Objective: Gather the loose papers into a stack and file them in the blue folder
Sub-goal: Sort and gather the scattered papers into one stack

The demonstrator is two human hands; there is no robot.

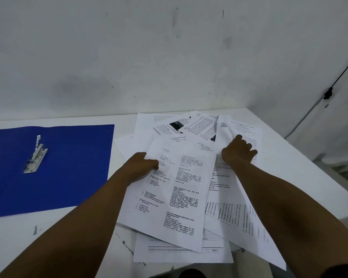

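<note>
both forearms reach in from the bottom edge over a white table (289,157), down onto a loose spread of printed papers (181,189) that overlap at many angles on the right half of the table. the left hand (142,166) holds the left edge of the topmost sheet, thumb on the printed face and fingers tucked beneath it. the right hand (238,150) lies on the far right of the pile with its fingers curled over a sheet whose top corner is lifted and bent; whether it pinches that sheet or only presses on it cannot be told. the papers lie under and between the two hands, some sticking out past the near table edge. well to the left of the left hand, apart from the pile, the blue folder (68,167) lies open and flat, its metal clip (35,156) bare, with no sheet in it. behind the table stands a scuffed white wall (149,57), and a black cable (329,91) runs down it at right
</note>
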